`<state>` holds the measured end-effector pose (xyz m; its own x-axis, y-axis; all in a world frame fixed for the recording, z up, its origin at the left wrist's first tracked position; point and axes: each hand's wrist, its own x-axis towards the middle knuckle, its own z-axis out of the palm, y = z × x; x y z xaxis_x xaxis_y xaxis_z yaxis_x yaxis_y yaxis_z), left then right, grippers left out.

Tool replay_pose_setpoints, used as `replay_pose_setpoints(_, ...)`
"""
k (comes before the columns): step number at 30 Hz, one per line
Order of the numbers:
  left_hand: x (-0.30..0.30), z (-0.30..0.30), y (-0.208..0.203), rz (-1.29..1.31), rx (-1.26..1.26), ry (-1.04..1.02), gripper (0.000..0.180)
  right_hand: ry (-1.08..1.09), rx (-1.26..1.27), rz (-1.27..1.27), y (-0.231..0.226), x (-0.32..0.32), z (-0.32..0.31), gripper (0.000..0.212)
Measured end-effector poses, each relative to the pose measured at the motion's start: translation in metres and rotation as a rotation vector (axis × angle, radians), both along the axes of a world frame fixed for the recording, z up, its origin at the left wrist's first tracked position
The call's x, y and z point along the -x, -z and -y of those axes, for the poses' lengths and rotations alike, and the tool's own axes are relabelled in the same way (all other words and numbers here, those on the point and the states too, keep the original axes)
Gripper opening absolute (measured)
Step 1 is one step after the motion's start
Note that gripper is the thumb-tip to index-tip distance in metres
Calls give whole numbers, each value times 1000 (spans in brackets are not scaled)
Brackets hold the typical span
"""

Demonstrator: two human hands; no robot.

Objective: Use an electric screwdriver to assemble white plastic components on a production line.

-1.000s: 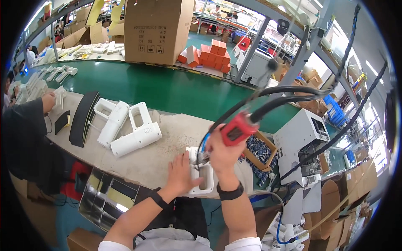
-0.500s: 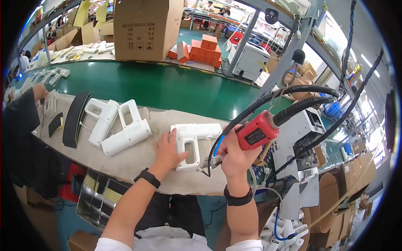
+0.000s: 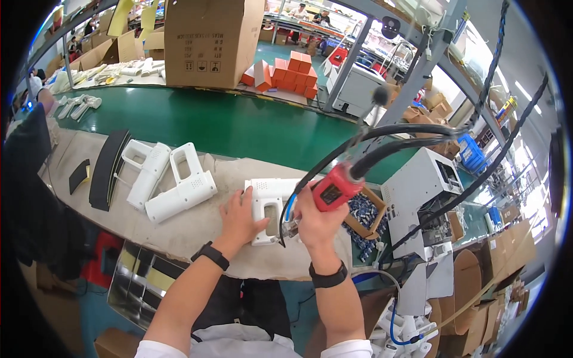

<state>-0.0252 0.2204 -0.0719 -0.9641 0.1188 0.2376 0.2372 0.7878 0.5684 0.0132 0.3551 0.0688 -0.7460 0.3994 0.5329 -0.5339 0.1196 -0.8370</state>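
In my right hand (image 3: 319,218) is a red powered screwdriver (image 3: 337,190), fingers wrapped round its body. Its lower end is over the handle side of a white gun-shaped plastic housing (image 3: 271,188); whether the tip touches it I cannot tell. The housing lies on its side on the cloth-covered bench, partly hidden by the tool and my right hand. My left hand (image 3: 239,215) holds the housing's left end, with the thumb at the looped handle and the fingers on the upper corner. Two similar white housings, one nearer (image 3: 181,191) and one further left (image 3: 145,170), lie to the left.
Black curved strips (image 3: 108,170) lie at the bench's left. A cardboard tray (image 3: 367,215) of small dark parts stands right, beside a white machine (image 3: 418,200). Black cables (image 3: 406,143) run up from the screwdriver. Past the bench runs a green belt (image 3: 239,122). A dark-clothed person (image 3: 36,185) is at left.
My right hand has brought the screwdriver left and over the housing, uncovering the tray of small parts. My left hand stays on the housing. The other person's hand at far left has left view.
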Motion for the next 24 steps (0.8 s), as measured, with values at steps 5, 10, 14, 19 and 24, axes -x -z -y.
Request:
replay_pose_setpoints(5,-4,2,-12,55,-12,0,95,-24,-7,-51,-73,-35,15,3)
replay_pose_setpoints(10,-5,6,-14,99,-52,3,97,-177,64,72,-46,-25,35,5)
replay_pose_setpoints(14,-4,7,-12,117,-146,-9,95,-167,50,28,-36,-15,40,6)
replay_pose_setpoints(19,7,3,15,47,-62,64,80,-121,104,88,-14,-4,48,5)
replay_pose_setpoints(24,36,6,64,81,-502,172,64,-215,34,138,-5,-9,57,9)
